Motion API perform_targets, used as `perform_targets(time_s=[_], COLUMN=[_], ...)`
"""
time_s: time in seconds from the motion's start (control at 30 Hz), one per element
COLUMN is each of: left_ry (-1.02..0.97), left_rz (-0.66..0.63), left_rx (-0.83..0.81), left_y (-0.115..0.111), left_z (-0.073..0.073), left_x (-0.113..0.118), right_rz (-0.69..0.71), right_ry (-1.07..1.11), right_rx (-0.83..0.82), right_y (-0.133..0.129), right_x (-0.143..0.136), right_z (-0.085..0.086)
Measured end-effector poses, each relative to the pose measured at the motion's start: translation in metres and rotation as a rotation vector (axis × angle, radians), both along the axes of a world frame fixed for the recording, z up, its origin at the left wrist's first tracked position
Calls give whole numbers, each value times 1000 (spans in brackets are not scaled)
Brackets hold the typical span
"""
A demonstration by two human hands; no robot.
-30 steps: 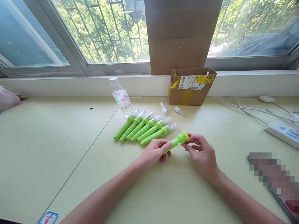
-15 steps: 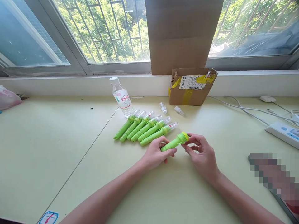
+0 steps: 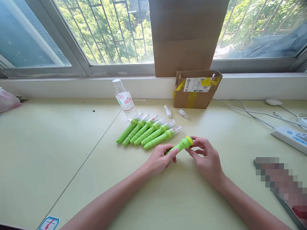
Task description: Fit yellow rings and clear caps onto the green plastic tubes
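Observation:
My left hand [image 3: 162, 157] is wrapped round the narrow end of a green torch-shaped plastic tube [image 3: 183, 144]. The thumb lies along its top. At the wide end, by the yellow ring, my right hand [image 3: 206, 156] pinches the tube with thumb and fingertips; part of that end is hidden by the fingers. The held tube tilts up to the right and shows no clear cap. Just beyond my left hand lie several similar green tubes [image 3: 157, 140] in a slanting row, each with a clear tip. Two small clear plastic pieces [image 3: 167, 111] lie farther back.
A water bottle [image 3: 125, 100] stands behind the row. An open cardboard box [image 3: 193, 97] sits against the sill. To the right are a white power strip [image 3: 287, 137] with cables and a flat, blurred device [image 3: 275, 179]. A pink bag [image 3: 8, 100] lies far left.
The fingers of my left hand have shifted on the green tube, the thumb now lying across its top. My right hand stays at the yellow ring. Other things have not moved.

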State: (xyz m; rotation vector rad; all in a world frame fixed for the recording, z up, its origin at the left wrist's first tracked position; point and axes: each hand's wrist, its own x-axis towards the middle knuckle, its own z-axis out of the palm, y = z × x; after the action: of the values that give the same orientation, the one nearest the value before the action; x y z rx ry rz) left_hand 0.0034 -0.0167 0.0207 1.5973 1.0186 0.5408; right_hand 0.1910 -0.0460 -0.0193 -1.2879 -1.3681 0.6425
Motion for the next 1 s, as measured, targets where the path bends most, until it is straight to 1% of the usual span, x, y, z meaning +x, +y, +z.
perform_targets(time_s=[0.13,0.33,0.57,0.87,1.0], left_ry=[20,-17,-77,-90,-79], left_rz=[-17,74,86,50,18], left_rx=[-2,-50,-88,-78,-96], left_y=[1,1,1,3,2], left_z=[-2,-3,-4,-4,-3], left_x=[-1,-1,1,-1,-2], right_rz=[18,17,-1,54,107], right_ry=[8,11,-9,-23,-50], right_rx=[-11,23,56,16,25], right_y=[1,-1,-3,0,1], right_x=[1,0,-2,2,3], right_z=[0,-1,2,2,4])
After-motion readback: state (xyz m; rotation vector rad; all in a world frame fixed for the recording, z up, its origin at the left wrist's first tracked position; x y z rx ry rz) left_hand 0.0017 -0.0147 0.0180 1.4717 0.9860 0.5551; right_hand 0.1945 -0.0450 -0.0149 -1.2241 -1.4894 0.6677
